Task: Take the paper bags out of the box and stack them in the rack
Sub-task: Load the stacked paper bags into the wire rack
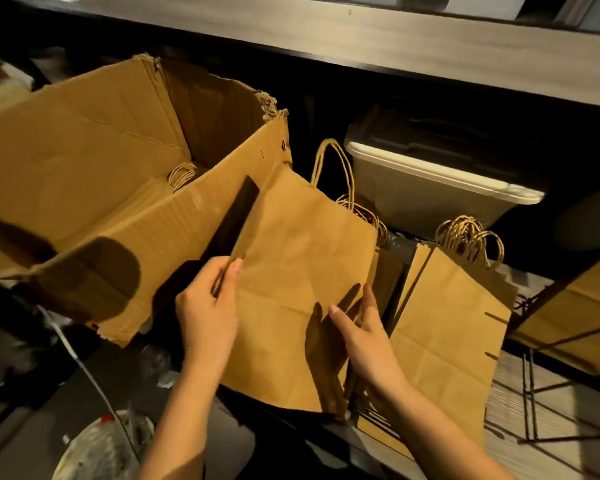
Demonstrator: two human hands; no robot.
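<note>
A bundle of flat brown paper bags [291,271] with twisted handles hangs in mid-air at the centre, between the box and the rack. My left hand [207,306] grips its left edge and my right hand [364,334] grips its lower right edge. The open, torn cardboard box [94,174] stands at the left, with more bag handles [182,174] showing deep inside. A stack of paper bags [454,323] lies flat on the wire rack shelf [530,410] at the right, handles pointing away from me.
A white plastic tub [430,181] sits at the back of the rack under a wooden shelf [395,43]. Another cardboard panel [575,317] lies at the far right. A white plastic sack [101,448] and scattered litter lie on the floor at lower left.
</note>
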